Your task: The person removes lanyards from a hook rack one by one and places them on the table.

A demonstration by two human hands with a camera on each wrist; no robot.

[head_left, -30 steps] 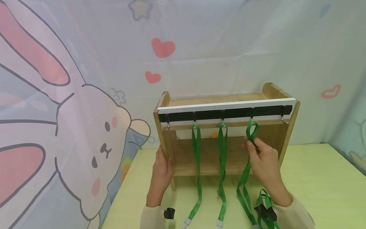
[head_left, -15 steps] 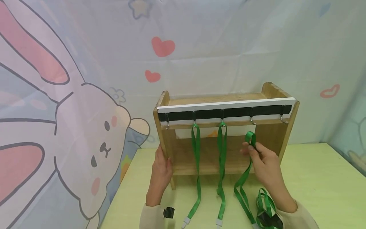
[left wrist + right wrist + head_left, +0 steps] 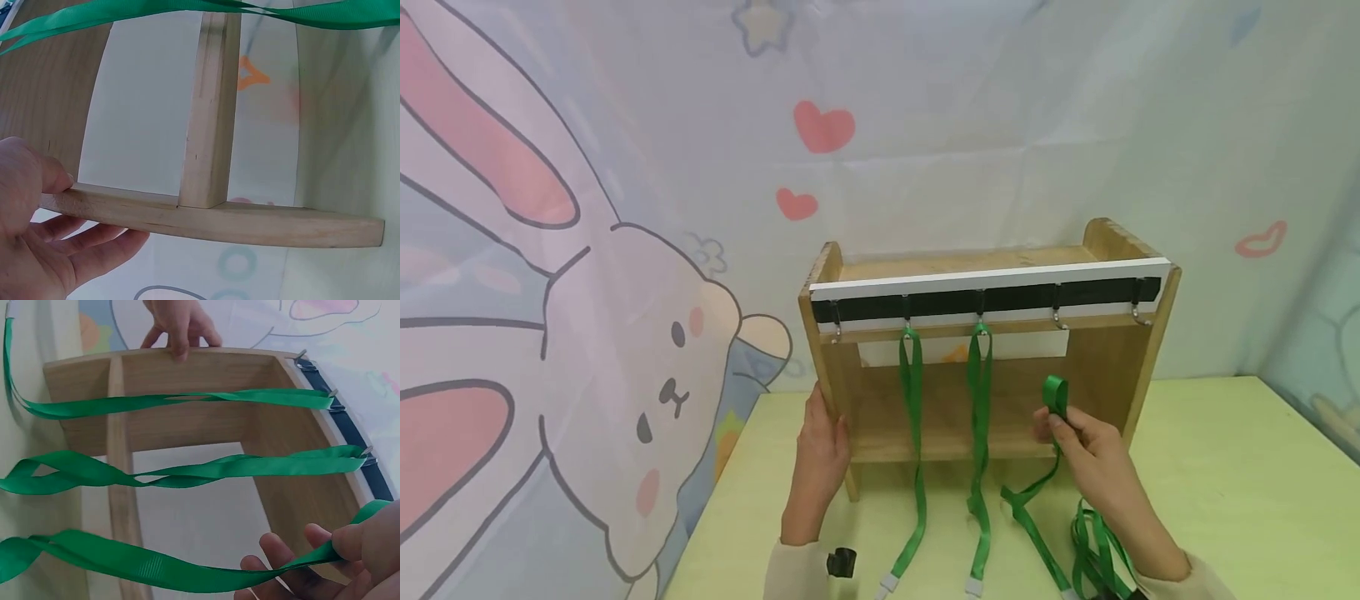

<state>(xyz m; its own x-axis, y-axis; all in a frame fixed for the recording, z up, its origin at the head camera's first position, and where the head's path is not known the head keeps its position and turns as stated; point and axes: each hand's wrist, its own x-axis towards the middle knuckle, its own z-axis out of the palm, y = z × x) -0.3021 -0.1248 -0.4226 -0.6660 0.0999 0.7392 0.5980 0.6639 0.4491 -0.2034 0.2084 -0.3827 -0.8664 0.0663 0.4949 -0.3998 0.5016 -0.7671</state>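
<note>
My left hand (image 3: 822,442) grips the left side panel of a small wooden shelf (image 3: 962,400); in the left wrist view the thumb lies on one face of the panel edge (image 3: 250,224) and the fingers on the other. My right hand (image 3: 1093,450) pinches a green lanyard (image 3: 1055,393) just below its top loop, in front of the shelf's right half and below the hook rail (image 3: 1015,298). The lanyard's lower part trails down to the table. Two more green lanyards hang from hooks, one on the left (image 3: 912,392) and one in the middle (image 3: 981,400).
Bare hooks show at the rail's left end (image 3: 837,329) and on its right part (image 3: 1060,318). A bunched green lanyard (image 3: 1097,550) lies on the pale table (image 3: 1247,467) by my right forearm. A printed cloth backdrop (image 3: 962,108) stands behind the shelf.
My right hand has brought the lanyard's loop down off the second hook from the right and lowered it, so its lower part sags more. The left hand has stayed on the shelf.
</note>
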